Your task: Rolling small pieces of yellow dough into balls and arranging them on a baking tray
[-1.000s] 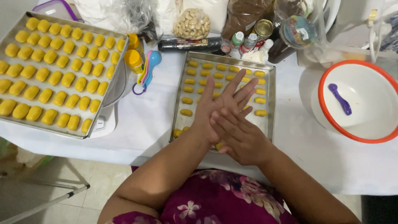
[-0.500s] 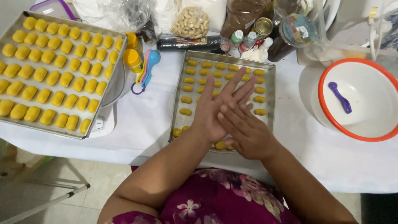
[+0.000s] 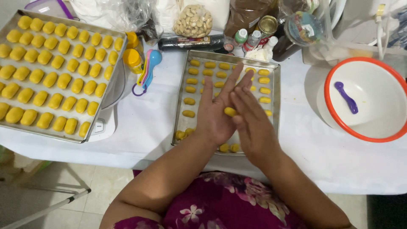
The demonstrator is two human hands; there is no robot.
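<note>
We find open cloth (image 3: 144, 123) between the full tray (image 3: 111, 91) and the small tray (image 3: 275, 85), and again before the bowl (image 3: 335, 123), while bottles (image 3: 250, 40) and bags (image 3: 193, 20) crowd the far edge.

Light is soft and even here, coming mostly from above, so the white tablecloth (image 3: 144, 123) looks bright without burning out. Under the fingers (image 3: 237, 85) of the left hand (image 3: 216, 114) only a faint shadow falls on the baking tray (image 3: 181, 106). The white bowl (image 3: 377, 114), well right of the fingers, carries a mild sheen (no hard glare). Focus is sharp around the fingertips; the floor below looks dimmer and slightly soft.
</note>
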